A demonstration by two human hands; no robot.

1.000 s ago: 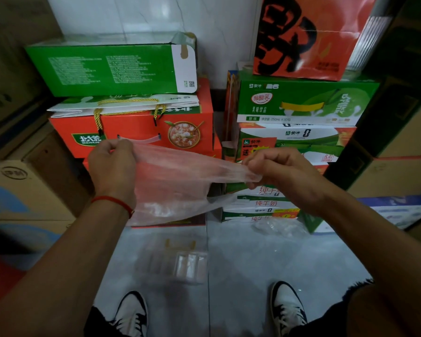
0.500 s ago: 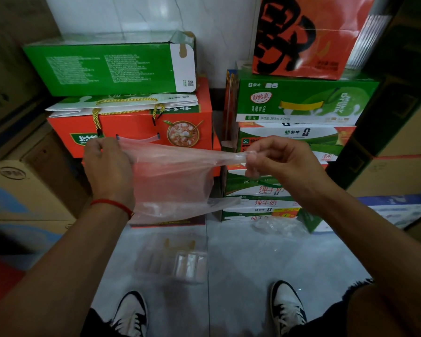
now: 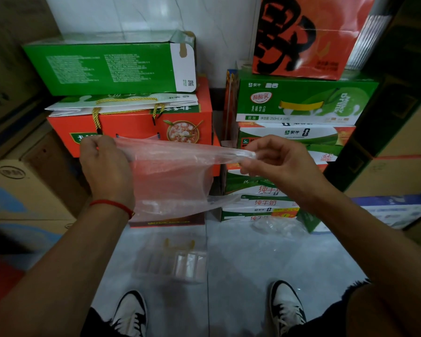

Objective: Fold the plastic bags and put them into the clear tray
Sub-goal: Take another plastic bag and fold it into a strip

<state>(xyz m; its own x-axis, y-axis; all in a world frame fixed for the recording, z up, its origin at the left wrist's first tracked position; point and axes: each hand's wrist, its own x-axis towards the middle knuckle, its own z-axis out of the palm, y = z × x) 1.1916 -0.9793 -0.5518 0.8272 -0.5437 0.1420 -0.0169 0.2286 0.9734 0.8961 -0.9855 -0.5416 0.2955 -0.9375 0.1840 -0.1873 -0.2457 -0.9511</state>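
My left hand (image 3: 105, 166) and right hand (image 3: 272, 164) each pinch an end of the pink plastic bag (image 3: 173, 176), stretched left-to-right at chest height. The clear tray (image 3: 173, 260) sits on the floor directly below, between my feet, equally near both.

Clear tray (image 3: 170, 261) contents indistinct.

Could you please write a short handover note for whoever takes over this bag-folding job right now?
Left hand and right hand each pinch one end of a thin translucent plastic bag, stretched between them in the air.
The clear plastic tray lies on the floor between the shoes; whether it holds any bags I cannot tell.
A crumpled clear plastic bag waits on the floor by the milk cartons.
Left: fold the held bag, tray it, then the crumpled one.
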